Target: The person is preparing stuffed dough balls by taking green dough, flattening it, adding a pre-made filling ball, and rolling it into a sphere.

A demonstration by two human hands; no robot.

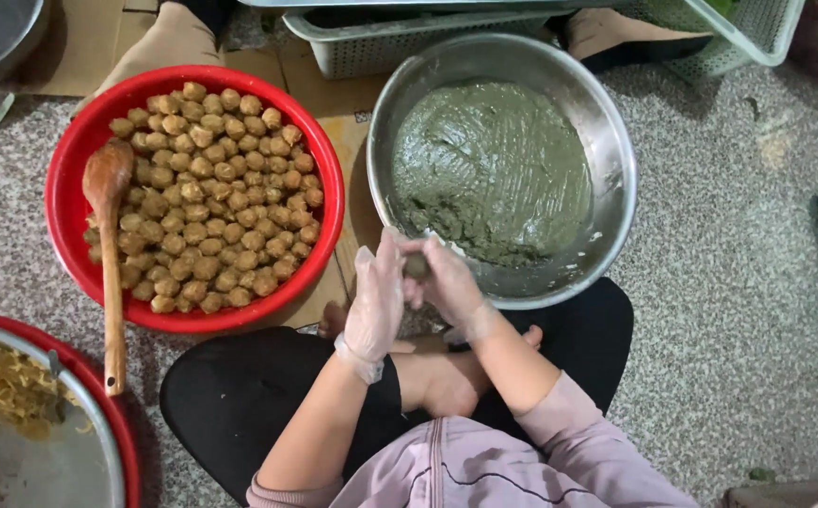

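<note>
Person sits cross-legged on a speckled floor (738, 282), both hands gloved in thin clear plastic, meeting in front of the knees. Small lump of grey-green dough (417, 267) sits between the two hands, pressed between the palms. Left hand (376, 299) is flat and upright, fingers extended, palm against the lump from the left. Right hand (447, 282) is cupped around the lump from the right, fingers curled over it; so both hands are closed on the lump, only a bit of it showing at the top.

Hands hover over the near rim of a steel bowl (616, 141), which holds a smeared mass of the same grey-green paste (494, 169). Lump is just at the bowl's near-left edge, above the rim, apart from the paste mass.

Left of the steel bowl, touching or nearly so, a red basin (65, 179) full of browned round balls (211, 198). A wooden spoon (108, 235) lies in it on the left side, handle sticking out over the near rim. Bottom-left corner: a metal pan (70, 461) in a red tub, yellowish shreds (9, 381) inside. Plastic crates (381, 42) sit beyond the bowls on cardboard.
</note>
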